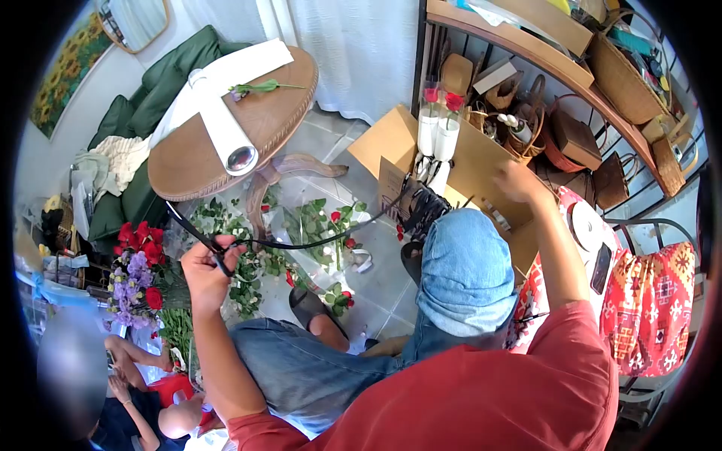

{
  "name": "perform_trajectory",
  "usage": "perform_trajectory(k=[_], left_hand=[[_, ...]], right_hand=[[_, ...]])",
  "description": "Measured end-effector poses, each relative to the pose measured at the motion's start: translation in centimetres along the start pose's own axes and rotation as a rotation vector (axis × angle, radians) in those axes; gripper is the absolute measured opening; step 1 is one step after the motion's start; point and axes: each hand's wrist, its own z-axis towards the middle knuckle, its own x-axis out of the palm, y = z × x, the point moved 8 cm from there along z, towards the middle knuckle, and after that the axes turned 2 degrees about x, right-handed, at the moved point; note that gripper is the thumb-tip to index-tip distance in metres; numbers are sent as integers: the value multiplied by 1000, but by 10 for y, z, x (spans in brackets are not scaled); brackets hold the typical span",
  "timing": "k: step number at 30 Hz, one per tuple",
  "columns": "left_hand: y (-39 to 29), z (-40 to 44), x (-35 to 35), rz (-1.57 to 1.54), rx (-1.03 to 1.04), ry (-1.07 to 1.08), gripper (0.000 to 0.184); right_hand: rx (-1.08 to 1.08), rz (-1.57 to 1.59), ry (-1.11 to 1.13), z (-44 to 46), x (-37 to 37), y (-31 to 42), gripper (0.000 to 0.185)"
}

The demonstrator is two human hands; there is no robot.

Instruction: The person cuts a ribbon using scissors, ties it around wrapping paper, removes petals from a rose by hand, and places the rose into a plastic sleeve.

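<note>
My left hand (204,276) is closed around a long black ribbon (316,245), beside the table's near edge. A short end sticks up past my fingers, and the long part sags right to a pile of black ribbons (423,212) at the cardboard box (481,154). A dark piece, perhaps a scissors handle, also shows in that hand. Above the box's right side is my right hand (517,182), slightly blurred, fingers curled; what they hold, if anything, is hidden. Two white-wrapped red roses (445,135) stand upright at the box's back.
A round wooden table (282,113) bears a white roll (226,135) and a purple flower stem (259,88). Cut roses and leaves (323,225) litter the tiled floor. Red and purple bouquets (139,274) and a seated person (143,406) are left. Basket shelves (526,56) stand right, near a patterned chair (650,308).
</note>
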Motion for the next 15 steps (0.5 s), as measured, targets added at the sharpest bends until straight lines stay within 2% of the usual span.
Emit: perform_trajectory(k=[1, 2, 3, 5, 6, 8, 11, 13, 14, 15], left_hand=[[-8, 0, 9, -81, 43, 7, 17], [-11, 0, 16, -88, 14, 17, 16], [-14, -1, 24, -95, -15, 32, 15], [-22, -4, 42, -205, -53, 76, 18], [-31, -9, 53, -223, -41, 78, 19], [-40, -15, 72, -324, -53, 141, 20], [-44, -18, 68, -237, 25, 110, 17], [-42, -16, 52, -274, -21, -27, 17], [-38, -17, 40, -269, -14, -220, 18], [-31, -17, 26, -278, -16, -270, 20]], right_hand=[[-196, 126, -69, -2, -8, 48, 36], [-436, 396, -145, -21, -19, 108, 36], [-547, 425, -52, -49, -33, 171, 39], [-930, 508, -71, -91, -26, 265, 49], [-998, 483, 78, -111, -20, 301, 55], [-1199, 643, -18, -131, 9, 351, 56], [-1047, 541, 256, -128, 21, 385, 36], [-1070, 563, 197, -114, 11, 377, 29], [-1092, 581, 141, -105, 2, 367, 25], [-1084, 401, 114, -96, -15, 355, 25]])
